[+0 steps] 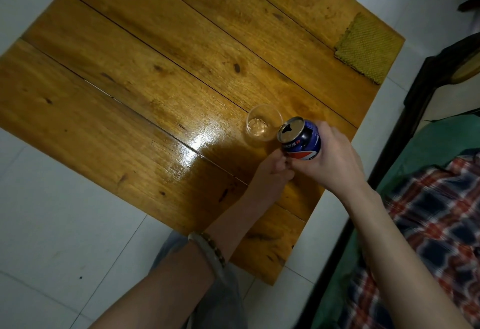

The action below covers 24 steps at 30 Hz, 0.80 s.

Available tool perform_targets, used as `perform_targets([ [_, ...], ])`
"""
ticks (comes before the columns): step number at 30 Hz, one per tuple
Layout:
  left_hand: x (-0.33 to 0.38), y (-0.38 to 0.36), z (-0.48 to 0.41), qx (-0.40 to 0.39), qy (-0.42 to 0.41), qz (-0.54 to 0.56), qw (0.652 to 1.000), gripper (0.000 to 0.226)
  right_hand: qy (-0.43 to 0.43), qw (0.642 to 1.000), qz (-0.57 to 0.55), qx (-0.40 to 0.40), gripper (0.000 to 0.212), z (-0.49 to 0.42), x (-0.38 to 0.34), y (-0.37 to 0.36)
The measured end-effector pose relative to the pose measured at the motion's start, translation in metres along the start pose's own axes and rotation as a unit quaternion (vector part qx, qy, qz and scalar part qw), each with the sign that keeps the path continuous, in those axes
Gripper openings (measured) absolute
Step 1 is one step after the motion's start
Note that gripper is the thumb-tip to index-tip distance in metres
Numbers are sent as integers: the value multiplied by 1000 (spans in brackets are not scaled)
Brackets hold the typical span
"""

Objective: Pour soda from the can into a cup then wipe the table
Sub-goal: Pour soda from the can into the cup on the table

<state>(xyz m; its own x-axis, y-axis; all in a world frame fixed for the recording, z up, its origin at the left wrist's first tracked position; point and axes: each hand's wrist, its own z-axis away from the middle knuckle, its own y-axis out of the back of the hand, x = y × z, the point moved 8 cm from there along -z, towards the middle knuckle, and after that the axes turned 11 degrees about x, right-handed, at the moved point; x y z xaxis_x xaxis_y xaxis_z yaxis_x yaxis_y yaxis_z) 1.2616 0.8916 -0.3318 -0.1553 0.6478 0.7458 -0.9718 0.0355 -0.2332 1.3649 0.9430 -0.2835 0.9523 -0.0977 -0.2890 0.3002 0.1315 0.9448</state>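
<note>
the right hand [335, 157] is gripping the opened can [301, 139] by its side wall, tilting it beside the clear cup [263, 126] near the counter's [155, 82] right edge. the left hand [270, 173], grip curled closed, is touching the can's base. the thin wall is likely denting under squeeze; the cup looks light, tippable.

Pale, glossy white floor tiles [65, 225] surround a varnished yellow-brown plank table [145, 74]; a dark wooden bed frame [405, 110] with green bedding [441, 136] stands alongside.
</note>
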Motion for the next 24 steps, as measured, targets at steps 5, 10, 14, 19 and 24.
perform_targets([
  [5,0,2,0,9,9,0,1000,49,4,1000,-3,2,75,-1,-1,-1],
  [10,0,2,2,14,10,-9,1000,49,5,1000,-7,3,75,1,0,0],
  [14,0,-3,4,8,13,-12,1000,49,-1,1000,-5,3,75,4,4,1],
  [19,0,-4,5,7,12,-19,1000,48,-3,1000,-10,6,74,5,5,3],
  [24,3,3,5,16,18,-15,1000,49,1,1000,-8,4,74,2,-2,1],
])
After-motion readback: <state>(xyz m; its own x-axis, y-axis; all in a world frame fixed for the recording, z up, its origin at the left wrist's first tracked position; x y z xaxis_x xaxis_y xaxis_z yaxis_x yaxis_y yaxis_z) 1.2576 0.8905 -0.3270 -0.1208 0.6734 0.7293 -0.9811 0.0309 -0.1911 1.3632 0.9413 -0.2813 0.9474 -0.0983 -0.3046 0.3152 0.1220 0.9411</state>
